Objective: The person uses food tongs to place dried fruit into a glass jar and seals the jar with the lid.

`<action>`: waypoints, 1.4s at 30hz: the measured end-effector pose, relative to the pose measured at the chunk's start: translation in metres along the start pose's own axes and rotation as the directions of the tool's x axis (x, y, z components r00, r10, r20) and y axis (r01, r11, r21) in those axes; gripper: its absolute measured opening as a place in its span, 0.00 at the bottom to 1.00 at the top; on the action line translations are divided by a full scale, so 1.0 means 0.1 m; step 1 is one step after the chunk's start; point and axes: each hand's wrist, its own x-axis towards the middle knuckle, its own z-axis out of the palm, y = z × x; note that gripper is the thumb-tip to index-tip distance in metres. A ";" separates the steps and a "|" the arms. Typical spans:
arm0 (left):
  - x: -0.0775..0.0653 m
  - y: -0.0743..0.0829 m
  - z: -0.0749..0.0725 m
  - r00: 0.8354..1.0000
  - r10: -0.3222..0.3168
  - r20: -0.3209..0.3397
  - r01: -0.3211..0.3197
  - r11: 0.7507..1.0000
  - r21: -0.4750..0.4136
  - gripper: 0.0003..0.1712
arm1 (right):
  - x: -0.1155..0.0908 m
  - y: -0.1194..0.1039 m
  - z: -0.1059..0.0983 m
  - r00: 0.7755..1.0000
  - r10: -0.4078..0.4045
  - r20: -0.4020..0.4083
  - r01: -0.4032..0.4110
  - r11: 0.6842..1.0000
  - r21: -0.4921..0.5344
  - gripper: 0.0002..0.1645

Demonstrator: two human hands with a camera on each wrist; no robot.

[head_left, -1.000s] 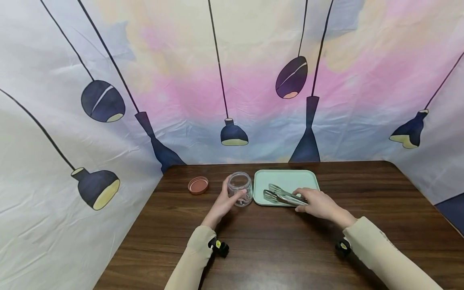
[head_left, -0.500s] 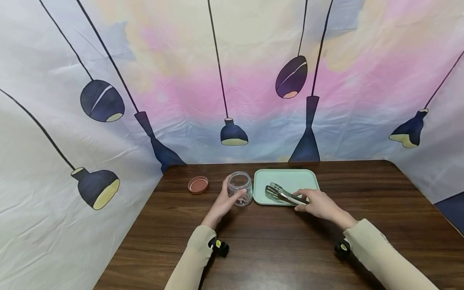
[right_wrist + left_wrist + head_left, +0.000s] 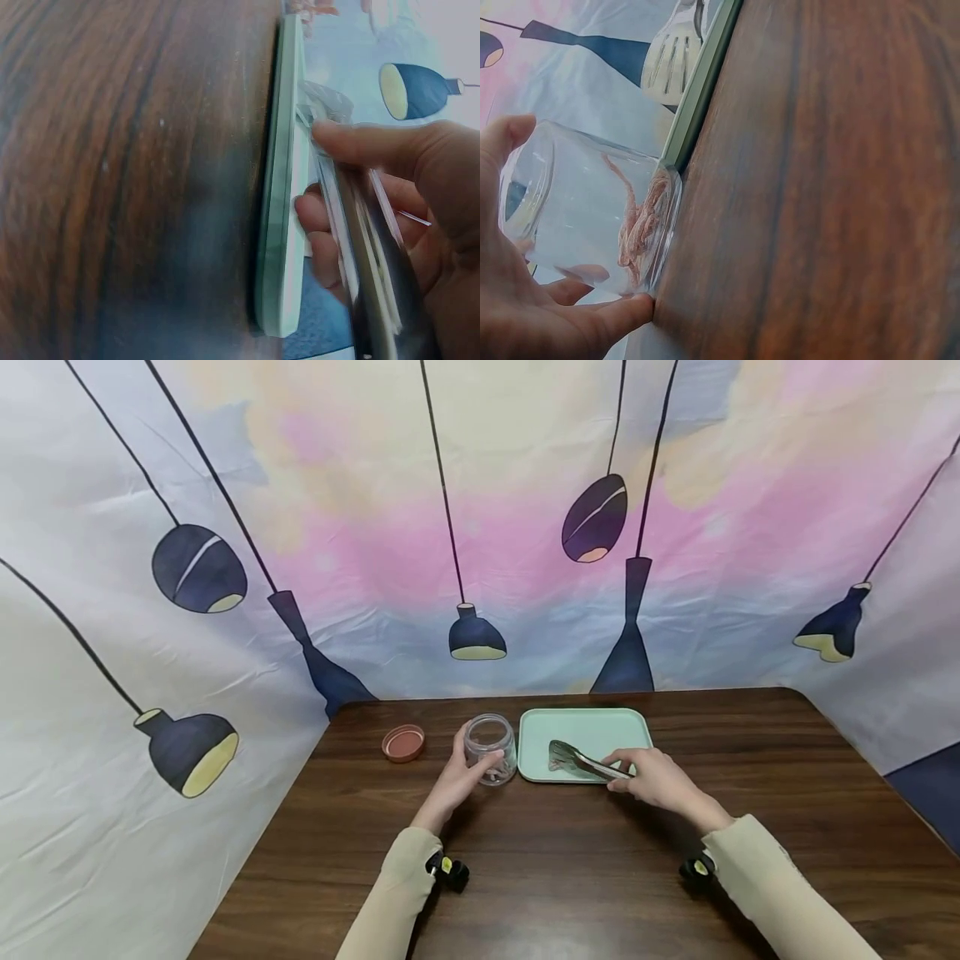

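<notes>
My left hand point(image 3: 459, 779) grips a clear jar point(image 3: 491, 752) standing lidless on the table, its fingers and thumb round the side. Reddish-brown dried strips point(image 3: 641, 229) lie at the bottom of the jar point(image 3: 592, 202), as the left wrist view shows. In my right hand point(image 3: 656, 779) are metal tongs point(image 3: 592, 766), held low over the light green tray point(image 3: 536, 727). The tongs' arms are squeezed close together. A small pale brownish bit point(image 3: 557, 764) shows at their slotted tips; whether the tips grip it I cannot tell.
A round reddish-brown lid point(image 3: 403, 742) lies upturned left of the jar. The tray sits just right of the jar. The brown wooden table point(image 3: 555, 877) ends at a cloth backdrop point(image 3: 330, 527) printed with lamps.
My right hand has squeezed the tongs, so their spread tips have come together over the tray. The left hand keeps its hold on the jar. The head view has shifted slightly.
</notes>
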 end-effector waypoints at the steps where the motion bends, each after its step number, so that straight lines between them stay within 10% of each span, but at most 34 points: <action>1: 0.00 0.01 0.00 1.000 -0.001 0.003 0.001 1.000 0.000 0.52 | -0.01 0.00 0.00 1.000 0.006 -0.001 -0.006 1.000 0.007 0.20; 12: 0.04 -0.05 0.01 1.000 0.007 0.006 -0.007 1.000 -0.016 0.53 | -0.07 0.00 0.03 0.998 -0.020 -0.055 0.020 1.000 0.008 0.18; 19: 0.24 -0.48 0.06 0.999 0.019 -0.029 -0.019 1.000 -0.001 0.55 | -0.13 0.05 0.09 0.995 0.013 -0.098 -0.006 0.997 0.071 0.19; 31: 0.05 -0.04 0.01 1.000 -0.005 -0.003 0.005 1.000 0.010 0.52 | -0.09 0.00 0.08 0.991 -0.007 -0.136 0.008 1.000 0.009 0.21; 42: 0.02 -0.03 0.00 1.000 -0.006 0.006 0.006 1.000 -0.005 0.53 | -0.10 -0.05 0.13 0.996 -0.022 -0.086 0.021 1.000 -0.011 0.20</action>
